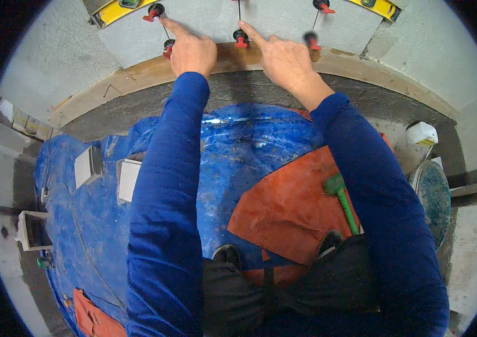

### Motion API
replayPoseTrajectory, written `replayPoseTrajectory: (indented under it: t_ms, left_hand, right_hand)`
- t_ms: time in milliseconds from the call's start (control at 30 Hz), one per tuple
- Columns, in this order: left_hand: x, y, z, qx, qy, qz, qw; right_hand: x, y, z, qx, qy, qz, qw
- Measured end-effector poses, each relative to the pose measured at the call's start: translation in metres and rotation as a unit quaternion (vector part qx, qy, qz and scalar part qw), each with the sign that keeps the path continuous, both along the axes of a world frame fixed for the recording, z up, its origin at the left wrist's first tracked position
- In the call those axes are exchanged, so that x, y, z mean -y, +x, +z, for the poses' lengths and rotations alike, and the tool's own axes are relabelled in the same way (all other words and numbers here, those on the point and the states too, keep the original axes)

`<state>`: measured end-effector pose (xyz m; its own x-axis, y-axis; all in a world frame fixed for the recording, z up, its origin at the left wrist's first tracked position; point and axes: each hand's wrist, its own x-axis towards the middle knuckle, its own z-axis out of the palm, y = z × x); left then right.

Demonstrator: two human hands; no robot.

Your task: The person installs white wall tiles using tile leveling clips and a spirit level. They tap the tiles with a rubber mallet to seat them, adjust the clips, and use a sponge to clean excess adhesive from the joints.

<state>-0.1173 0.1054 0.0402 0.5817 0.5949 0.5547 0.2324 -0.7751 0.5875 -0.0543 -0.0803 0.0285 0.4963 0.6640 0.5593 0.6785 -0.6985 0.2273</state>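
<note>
Both hands are pressed to a row of grey wall tiles at the top centre of the frame, seated above a wooden ledger board. The left hand has its index finger extended toward a red-and-black levelling clip at the upper left, the other fingers curled under and holding nothing. The right hand likewise points its index finger at a second clip on the joint at top centre, remaining fingers folded, nothing gripped. A yellow spirit level lies along the tile tops. In my judgement the tiles are rigid, heavy for their thickness and brittle at corners; faces look smooth and probably slick, so flat palm pressure suits better than edge pinching. The clips look like light, hard plastic, best taken by the round cap. Below, a green-handled mallet rests on orange sheeting over a blue tarpaulin, lower centre.
</note>
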Motion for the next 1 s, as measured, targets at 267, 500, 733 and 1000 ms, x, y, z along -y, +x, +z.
replayPoseTrajectory:
  t_ms: [267, 500, 733, 1000]
  left_hand:
    - [-0.001, 0.003, -0.002, -0.014, 0.019, 0.025, 0.999]
    - [0.006, 0.005, 0.007, 0.104, 0.008, 0.006, 0.995]
    - [0.034, 0.022, 0.018, 0.016, -0.009, 0.014, 1.000]
    - [0.023, 0.036, 0.012, -0.017, 0.051, 0.061, 0.997]
  right_hand:
    - [-0.003, 0.001, 0.000, 0.035, 0.064, 0.020, 0.997]
    - [-0.001, 0.007, -0.005, 0.030, 0.151, 0.089, 0.984]
    - [0.033, -0.006, -0.010, -0.136, 0.077, 0.109, 0.982]
    - [0.097, -0.025, -0.023, -0.287, -0.119, 0.100, 0.945]
